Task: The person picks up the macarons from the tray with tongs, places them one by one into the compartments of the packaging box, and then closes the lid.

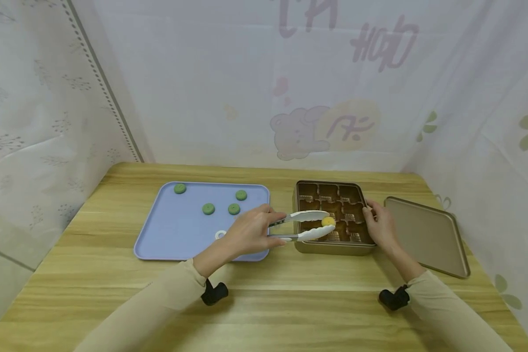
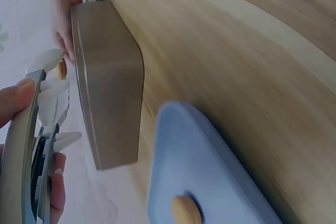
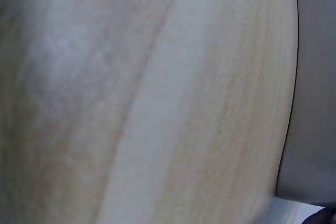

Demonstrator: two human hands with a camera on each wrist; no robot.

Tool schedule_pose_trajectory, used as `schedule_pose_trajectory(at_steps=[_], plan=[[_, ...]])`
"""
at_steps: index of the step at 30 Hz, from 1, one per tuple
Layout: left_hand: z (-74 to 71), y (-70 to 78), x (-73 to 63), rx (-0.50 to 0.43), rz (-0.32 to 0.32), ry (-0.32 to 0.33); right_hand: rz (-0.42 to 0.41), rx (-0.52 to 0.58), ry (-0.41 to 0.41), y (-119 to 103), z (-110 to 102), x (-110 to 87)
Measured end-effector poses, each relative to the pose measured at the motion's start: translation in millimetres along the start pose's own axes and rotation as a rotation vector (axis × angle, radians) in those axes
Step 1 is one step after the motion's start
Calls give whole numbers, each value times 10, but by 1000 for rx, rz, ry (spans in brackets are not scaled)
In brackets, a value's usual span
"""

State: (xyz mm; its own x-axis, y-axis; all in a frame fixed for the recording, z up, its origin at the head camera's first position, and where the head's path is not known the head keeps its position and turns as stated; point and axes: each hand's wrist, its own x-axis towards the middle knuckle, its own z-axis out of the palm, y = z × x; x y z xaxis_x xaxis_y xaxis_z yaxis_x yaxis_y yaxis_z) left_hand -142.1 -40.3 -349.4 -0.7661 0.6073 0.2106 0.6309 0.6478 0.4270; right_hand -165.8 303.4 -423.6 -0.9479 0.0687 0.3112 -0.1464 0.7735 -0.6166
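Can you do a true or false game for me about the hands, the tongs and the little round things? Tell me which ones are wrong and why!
1. The left hand is holding the tongs. True.
2. The right hand is holding the tongs too. False: it holds the right side of the brown box.
3. Four green pieces lie on the blue tray. True.
4. The tongs are pinching a green piece. False: they pinch a yellow piece.
5. The flat brown tray lies to the right of the brown box. True.
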Motion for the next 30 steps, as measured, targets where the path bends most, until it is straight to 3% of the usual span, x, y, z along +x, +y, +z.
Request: schedule_pose_trajectory(at_steps=[9, 18, 30], plan=[[77, 134, 167, 10, -27, -87, 9, 16, -1, -17, 0, 4], [109, 233, 308, 79, -76, -172, 10, 28, 5, -23, 1, 1], [47, 324, 425, 177, -59, -225, 21, 37, 2, -30, -5, 8]])
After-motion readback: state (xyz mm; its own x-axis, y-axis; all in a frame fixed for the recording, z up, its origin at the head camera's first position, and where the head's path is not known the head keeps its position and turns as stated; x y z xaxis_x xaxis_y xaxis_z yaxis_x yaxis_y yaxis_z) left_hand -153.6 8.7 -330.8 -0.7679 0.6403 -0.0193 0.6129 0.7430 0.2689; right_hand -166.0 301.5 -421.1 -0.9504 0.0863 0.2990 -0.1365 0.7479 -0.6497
